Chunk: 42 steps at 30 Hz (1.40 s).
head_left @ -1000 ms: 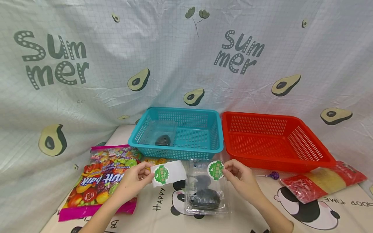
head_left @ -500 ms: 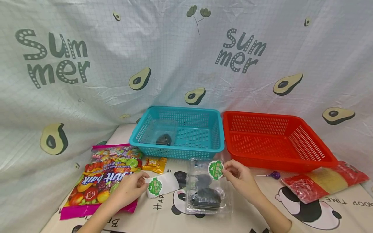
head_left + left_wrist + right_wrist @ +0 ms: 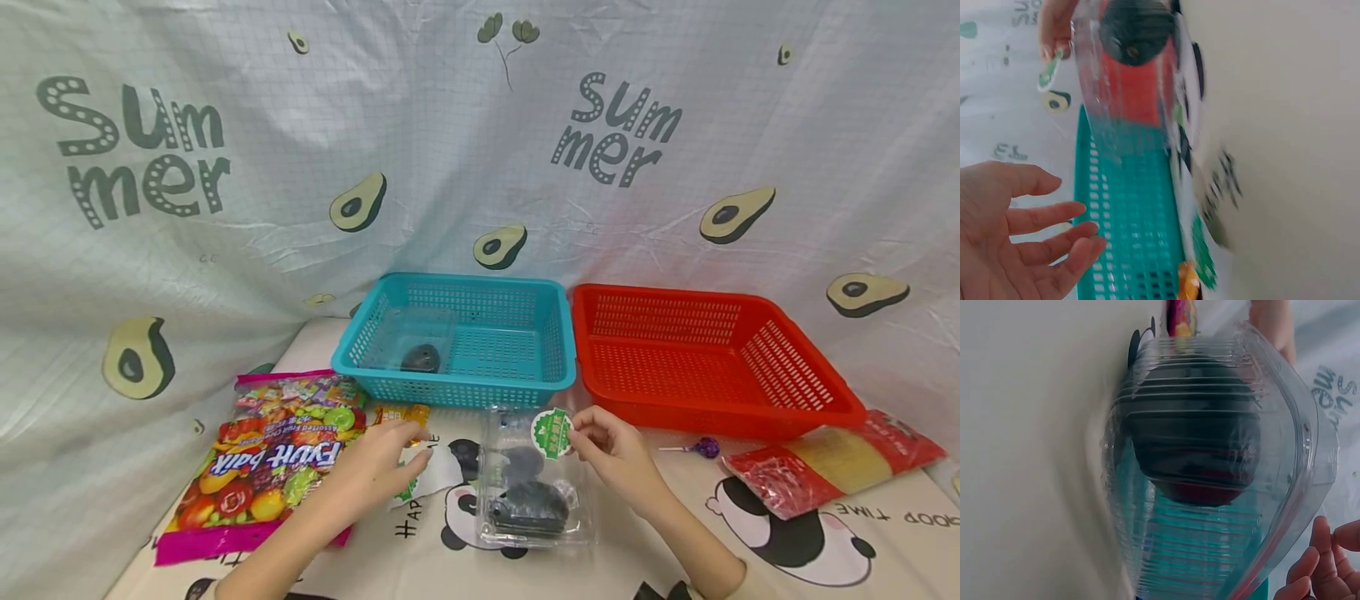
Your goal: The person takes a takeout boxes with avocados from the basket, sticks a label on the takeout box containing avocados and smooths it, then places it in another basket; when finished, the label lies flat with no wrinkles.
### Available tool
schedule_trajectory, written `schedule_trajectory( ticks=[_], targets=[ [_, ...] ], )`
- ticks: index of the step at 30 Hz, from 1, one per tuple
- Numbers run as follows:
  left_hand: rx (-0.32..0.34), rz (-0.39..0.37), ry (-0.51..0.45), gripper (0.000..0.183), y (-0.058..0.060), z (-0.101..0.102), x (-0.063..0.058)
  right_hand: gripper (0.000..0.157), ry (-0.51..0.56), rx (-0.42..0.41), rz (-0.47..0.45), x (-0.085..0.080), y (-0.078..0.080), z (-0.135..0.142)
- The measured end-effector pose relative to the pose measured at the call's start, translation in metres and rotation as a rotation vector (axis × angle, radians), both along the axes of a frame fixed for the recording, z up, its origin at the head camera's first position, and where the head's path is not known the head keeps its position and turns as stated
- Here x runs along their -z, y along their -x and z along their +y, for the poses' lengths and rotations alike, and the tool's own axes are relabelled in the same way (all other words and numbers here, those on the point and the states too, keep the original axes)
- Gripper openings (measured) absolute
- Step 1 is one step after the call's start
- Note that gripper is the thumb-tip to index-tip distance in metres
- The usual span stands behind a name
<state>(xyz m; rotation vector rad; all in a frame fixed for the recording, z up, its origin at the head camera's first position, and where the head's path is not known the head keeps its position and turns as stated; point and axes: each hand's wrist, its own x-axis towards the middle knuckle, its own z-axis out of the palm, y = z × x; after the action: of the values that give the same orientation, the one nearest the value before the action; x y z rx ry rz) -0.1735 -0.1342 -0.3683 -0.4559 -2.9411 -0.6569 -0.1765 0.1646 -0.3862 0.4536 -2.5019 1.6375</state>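
Paper [image 3: 442, 475] has been released onto the bench [image 3: 420, 575] — left hand [image 3: 382, 467] spread, thus freed; sticker [image 3: 550, 433] pinched by right hand [image 3: 617, 454].

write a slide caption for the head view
Right hand pinching a sticker above a clear box; left hand open near paper.

Bare left hand [image 3: 386, 462], bare right hand [image 3: 615, 446], bare forearms [image 3: 690, 529], pale sleeve edge [image 3: 741, 588]
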Motion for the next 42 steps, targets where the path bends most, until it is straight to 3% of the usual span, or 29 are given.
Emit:
schedule_trajectory(
  ticks=[7,12,19,23,28,33,42],
  targets=[
    [0.173,0.107,-0.092,0.014,0.006,0.039,-0.003,0.009,-0.008,-0.023,-0.027,-0.001,0.003,-0.006],
    [0.246,0.157,-0.165,0.021,0.011,0.065,0.000,0.010,-0.041,-0.035,-0.043,-0.001,0.003,-0.008],
    [0.265,0.218,-0.280,0.011,0.017,0.086,0.004,0.012,-0.064,-0.051,-0.049,0.002,0.002,-0.010],
    [0.237,0.206,-0.302,0.011,0.018,0.088,0.006,0.011,-0.074,-0.044,-0.034,0.002,0.001,-0.011],
    [0.206,0.132,-0.275,0.015,0.021,0.087,0.009,0.007,-0.167,-0.028,0.096,0.007,0.003,-0.011],
    [0.203,0.097,-0.254,0.018,0.024,0.087,0.014,0.019,-0.276,0.026,0.185,0.013,0.005,-0.011],
    [0.199,0.199,-0.146,0.017,0.025,0.089,0.021,0.026,-0.352,0.069,0.267,0.018,0.008,-0.013]
  ],
)
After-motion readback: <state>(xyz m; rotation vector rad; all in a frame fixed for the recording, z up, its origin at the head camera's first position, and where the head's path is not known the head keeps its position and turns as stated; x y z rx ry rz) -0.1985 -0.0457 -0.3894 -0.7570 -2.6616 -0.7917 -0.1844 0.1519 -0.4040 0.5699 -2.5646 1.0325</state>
